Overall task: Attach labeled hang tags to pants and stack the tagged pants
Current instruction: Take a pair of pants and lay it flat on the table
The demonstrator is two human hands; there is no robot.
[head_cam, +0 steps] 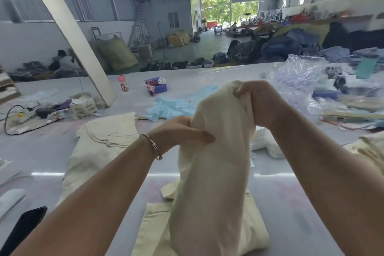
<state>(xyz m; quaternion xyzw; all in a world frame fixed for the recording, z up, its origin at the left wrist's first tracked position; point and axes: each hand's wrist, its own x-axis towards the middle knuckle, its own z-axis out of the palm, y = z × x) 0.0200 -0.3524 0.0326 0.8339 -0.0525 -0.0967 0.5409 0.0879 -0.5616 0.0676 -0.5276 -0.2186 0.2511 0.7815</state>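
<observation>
A pair of cream pants (216,172) is lifted off the white table (291,203), its lower part still bunched on the surface near the front edge. My left hand (182,131) pinches the fabric at its left side, thumb pressed across the cloth. My right hand (257,102) grips the top of the bunched fabric, higher and to the right. A stack of cream pants (104,137) lies flat to the left, with a thin dark string on its top piece. No hang tag is visible in either hand.
Blue fabric pieces (172,108) lie behind the pants. A small blue box (156,86), a crumpled clear plastic bag (301,81), cables (18,116) and a dark phone (22,230) are on the table. More cream cloth (369,149) sits at the right edge. A slanted white post (70,37) rises at left.
</observation>
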